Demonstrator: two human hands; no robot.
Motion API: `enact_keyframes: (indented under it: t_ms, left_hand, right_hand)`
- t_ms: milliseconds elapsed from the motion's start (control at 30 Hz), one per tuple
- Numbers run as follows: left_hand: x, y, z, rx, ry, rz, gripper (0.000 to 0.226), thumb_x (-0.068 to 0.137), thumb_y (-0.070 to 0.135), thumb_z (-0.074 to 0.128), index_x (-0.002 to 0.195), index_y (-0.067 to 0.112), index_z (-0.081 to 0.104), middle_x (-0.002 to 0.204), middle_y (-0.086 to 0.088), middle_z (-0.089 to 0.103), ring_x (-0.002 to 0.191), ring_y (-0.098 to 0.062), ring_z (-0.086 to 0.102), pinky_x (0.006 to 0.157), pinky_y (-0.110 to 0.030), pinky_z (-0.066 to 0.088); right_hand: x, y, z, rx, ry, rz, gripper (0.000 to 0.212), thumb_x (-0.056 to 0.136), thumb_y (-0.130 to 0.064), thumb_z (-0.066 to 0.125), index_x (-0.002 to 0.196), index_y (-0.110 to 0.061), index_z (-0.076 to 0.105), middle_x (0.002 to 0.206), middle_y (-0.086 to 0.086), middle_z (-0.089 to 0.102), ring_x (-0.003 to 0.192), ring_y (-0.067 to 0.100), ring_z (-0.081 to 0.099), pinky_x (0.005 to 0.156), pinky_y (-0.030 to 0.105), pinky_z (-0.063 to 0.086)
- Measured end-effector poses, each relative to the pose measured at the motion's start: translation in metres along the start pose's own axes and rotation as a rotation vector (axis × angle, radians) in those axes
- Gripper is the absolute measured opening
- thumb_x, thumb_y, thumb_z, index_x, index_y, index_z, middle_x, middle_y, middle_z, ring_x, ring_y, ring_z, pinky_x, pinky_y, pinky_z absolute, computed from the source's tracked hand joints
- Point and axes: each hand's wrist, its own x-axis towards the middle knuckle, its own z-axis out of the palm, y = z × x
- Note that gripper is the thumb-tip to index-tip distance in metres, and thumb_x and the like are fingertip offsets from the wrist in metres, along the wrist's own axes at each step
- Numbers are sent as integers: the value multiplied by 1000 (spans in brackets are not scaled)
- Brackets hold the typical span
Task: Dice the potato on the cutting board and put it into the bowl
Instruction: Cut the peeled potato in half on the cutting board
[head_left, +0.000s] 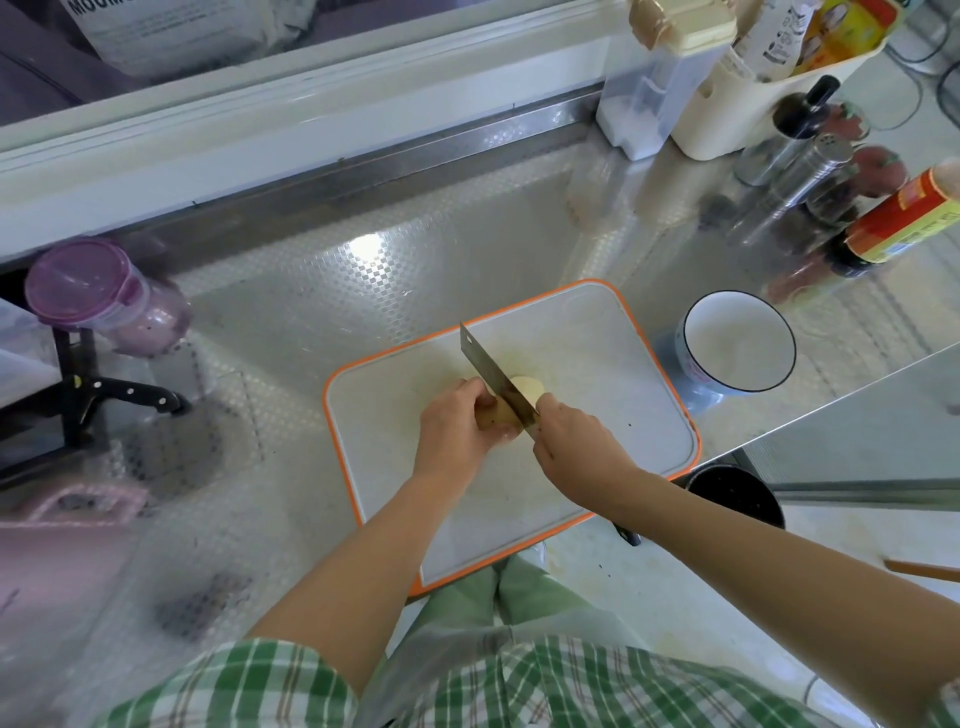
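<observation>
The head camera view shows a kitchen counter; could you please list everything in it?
cutting board: 1, white with orange rim, centre
potato: 1, pale yellow, on the board
cleaver: 1, steel, blade on the potato
bowl: 1, white with dark rim, right of board
jar: 1, purple lid, far left
knife: 1, black handle, left
sauce bottle: 1, red label, far right
shakers: 2, steel, back right
caddy: 1, cream, back right
left hand: 1, holds the potato
right hand: 1, grips the cleaver

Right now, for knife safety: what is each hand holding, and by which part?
Left hand holds the pale rounded potato left of the blade; right hand has its grip on the steel cleaver at the handle end.
</observation>
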Motion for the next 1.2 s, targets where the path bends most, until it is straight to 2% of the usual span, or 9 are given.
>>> enact_keyframes:
  t_ms: [167, 300, 400, 500, 633, 833, 933, 1033, 1200]
  left_hand:
    - [0, -2, 1, -22, 15, -3, 35, 64, 29, 87, 85, 15, 63, 82, 4, 63, 75, -15, 56, 63, -17, 33]
    - [0, -2, 1, -19, 10, -5, 36, 64, 29, 86, 85, 15, 61, 84, 1, 64, 71, -15, 53, 61, -19, 30]
    - [-1, -5, 2, -17, 13, -8, 37, 63, 27, 87, 87, 15, 60, 86, 2, 64, 72, -14, 52, 60, -16, 29]
    - [-4, -9, 1, -36, 27, -10, 35, 66, 27, 86, 89, 16, 62, 89, 4, 64, 74, -13, 53, 63, -16, 32]
    - [-8, -11, -1, -30, 21, 7, 32, 73, 31, 81, 97, 18, 65, 95, 4, 63, 80, -13, 56, 70, -19, 39]
    - [-9, -9, -1, -63, 50, -57, 30, 72, 27, 81, 96, 18, 66, 94, -1, 67, 84, -19, 62, 74, -28, 48]
    - [-8, -7, -3, -73, 44, -84, 33, 71, 31, 83, 96, 18, 65, 91, 2, 68, 81, -17, 61, 75, -29, 50]
    - [-7, -4, -5, -65, 29, -91, 34, 71, 31, 83, 97, 18, 65, 91, 3, 68, 81, -17, 61, 77, -28, 50]
    - [-6, -2, -6, -57, 27, -104, 33, 71, 28, 83, 96, 16, 66, 88, 5, 67, 80, -17, 60, 75, -26, 47]
  right_hand:
    - [-8, 7, 8, -53, -1, 3, 4, 95, -7, 37, 96, -11, 36, 79, 4, 44, 65, 26, 46, 55, 34, 31]
    - [2, 4, 15, -26, 13, 7, 5, 96, -7, 35, 96, -12, 35, 77, 2, 40, 65, 25, 45, 52, 30, 27]
    - [8, 4, 21, -9, 19, 15, 7, 97, -7, 37, 94, -12, 34, 83, 5, 44, 68, 28, 47, 58, 35, 32]
    - [9, 8, 23, 11, 32, 23, 2, 99, -12, 38, 100, -11, 39, 88, 6, 51, 73, 30, 54, 60, 38, 37]
    - [6, 10, 8, 74, 59, -4, 7, 100, -19, 38, 99, -13, 39, 86, 7, 53, 73, 31, 52, 62, 40, 42]
    - [-13, 5, -22, 42, 97, -76, 11, 100, -18, 38, 91, -17, 32, 70, -3, 38, 63, 25, 41, 51, 32, 23]
    - [-22, 2, -26, 0, 61, -92, 11, 102, -20, 36, 94, -18, 29, 72, -4, 37, 60, 16, 37, 50, 26, 22]
    - [-23, 1, -24, -6, 49, -81, 4, 101, -19, 36, 99, -16, 34, 80, -1, 42, 66, 21, 41, 54, 31, 26]
    - [-22, 0, -22, 2, 38, -79, 7, 100, -16, 36, 97, -18, 31, 76, -2, 41, 64, 19, 43, 49, 24, 22]
